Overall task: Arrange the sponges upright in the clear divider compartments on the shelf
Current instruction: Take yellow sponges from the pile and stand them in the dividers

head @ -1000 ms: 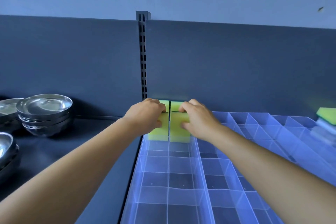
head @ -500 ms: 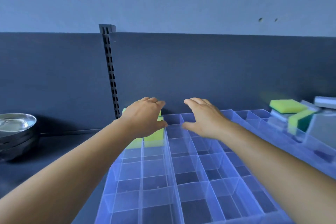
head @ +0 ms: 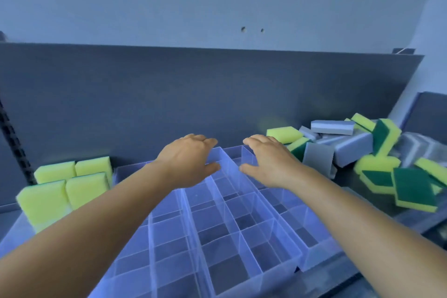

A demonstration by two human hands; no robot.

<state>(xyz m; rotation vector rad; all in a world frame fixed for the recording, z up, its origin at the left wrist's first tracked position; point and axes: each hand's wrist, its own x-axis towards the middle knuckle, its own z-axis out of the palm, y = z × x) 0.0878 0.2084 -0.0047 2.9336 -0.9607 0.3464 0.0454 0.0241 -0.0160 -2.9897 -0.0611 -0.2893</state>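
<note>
Clear plastic dividers point(head: 225, 232) cover the dark shelf in front of me. Several yellow sponges point(head: 70, 186) stand upright in the far left compartments, two rows deep. A loose pile of yellow-green and grey sponges point(head: 358, 145) lies on the shelf at the right, beside the dividers. My left hand point(head: 188, 159) and my right hand point(head: 268, 162) hover side by side over the back middle compartments, fingers relaxed, holding nothing. The right hand is nearer the pile.
A dark back panel point(head: 193, 94) rises behind the shelf, with a slotted upright rail point(head: 14, 143) at the far left. A green-faced sponge point(head: 414, 189) leans at the pile's near edge, close to the shelf's front right.
Both hands let go of the two upright sponges at the back left and moved right over bare compartments. The view swung right, bringing the sponge pile in and losing the metal bowls.
</note>
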